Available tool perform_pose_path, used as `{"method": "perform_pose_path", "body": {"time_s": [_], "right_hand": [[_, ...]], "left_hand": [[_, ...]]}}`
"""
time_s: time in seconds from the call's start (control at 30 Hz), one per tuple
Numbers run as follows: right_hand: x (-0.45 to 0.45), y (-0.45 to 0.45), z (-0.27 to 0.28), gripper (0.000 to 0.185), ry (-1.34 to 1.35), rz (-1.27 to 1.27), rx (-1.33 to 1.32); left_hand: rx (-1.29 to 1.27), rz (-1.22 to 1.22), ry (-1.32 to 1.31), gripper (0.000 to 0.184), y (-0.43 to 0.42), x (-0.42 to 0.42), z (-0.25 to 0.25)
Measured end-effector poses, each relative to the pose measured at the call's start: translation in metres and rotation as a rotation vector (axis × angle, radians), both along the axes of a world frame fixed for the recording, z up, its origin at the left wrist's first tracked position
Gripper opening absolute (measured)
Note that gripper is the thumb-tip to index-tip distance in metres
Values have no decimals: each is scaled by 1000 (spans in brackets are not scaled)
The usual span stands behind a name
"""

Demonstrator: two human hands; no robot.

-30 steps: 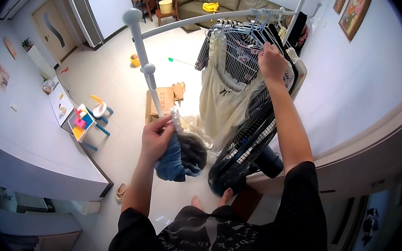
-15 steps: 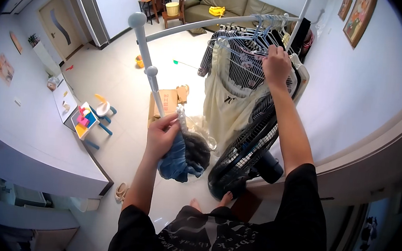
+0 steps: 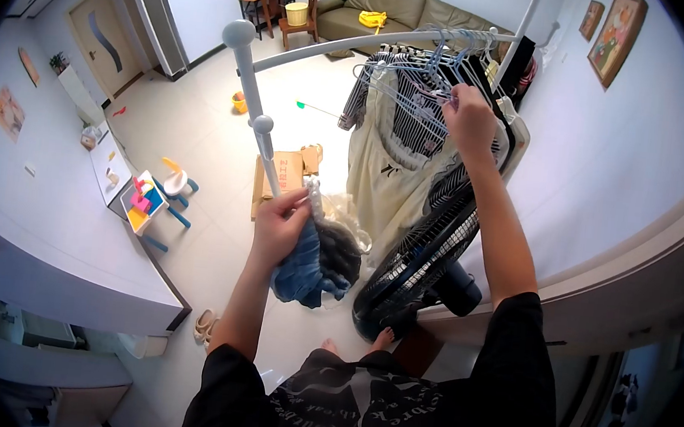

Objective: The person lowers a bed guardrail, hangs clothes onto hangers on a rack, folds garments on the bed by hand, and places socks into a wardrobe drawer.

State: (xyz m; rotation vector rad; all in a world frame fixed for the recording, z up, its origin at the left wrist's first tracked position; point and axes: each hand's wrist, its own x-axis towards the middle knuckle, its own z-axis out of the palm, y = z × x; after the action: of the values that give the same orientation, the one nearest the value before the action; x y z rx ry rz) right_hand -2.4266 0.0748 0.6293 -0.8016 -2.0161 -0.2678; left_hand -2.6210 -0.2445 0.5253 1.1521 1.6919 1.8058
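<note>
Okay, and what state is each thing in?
Left hand, closed in a pinch.
Blue and dark grey fabric, held, bunched.
Right hand, closed at pale-blue hangers.
Cream wide-necked garment, hanging.
Black round caged fan, standing, running unclear.
Pale wooden door, shut.
Yellow round basket, upright.

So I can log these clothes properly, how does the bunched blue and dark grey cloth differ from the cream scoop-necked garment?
The bunched blue and dark grey cloth is held in the left hand; the cream scoop-necked garment hangs on the white clothes rack. The cloth is crumpled, while the garment drapes long and loose. Both are fabric.
</note>
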Motion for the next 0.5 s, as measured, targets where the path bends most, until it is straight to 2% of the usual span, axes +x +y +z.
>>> {"method": "perform_pose_path", "body": {"time_s": [0.1,0.27,0.33,0.37,0.5], "right_hand": [[9,5,4,15,129,220,-2],[17,3,28,13,247,322,-98],[26,-2,37,13,235,399,-254],[32,-8,37,13,229,435,-334],[75,-38,20,9,280,631,-380]], "left_hand": [[-5,9,8,27,6,0,4],[-6,-25,-5,27,12,-3,11],[15,-32,-22,27,12,-2,12],[30,-35,-32,28,9,0,13],[75,-63,-75,28,11,6,18]]}}
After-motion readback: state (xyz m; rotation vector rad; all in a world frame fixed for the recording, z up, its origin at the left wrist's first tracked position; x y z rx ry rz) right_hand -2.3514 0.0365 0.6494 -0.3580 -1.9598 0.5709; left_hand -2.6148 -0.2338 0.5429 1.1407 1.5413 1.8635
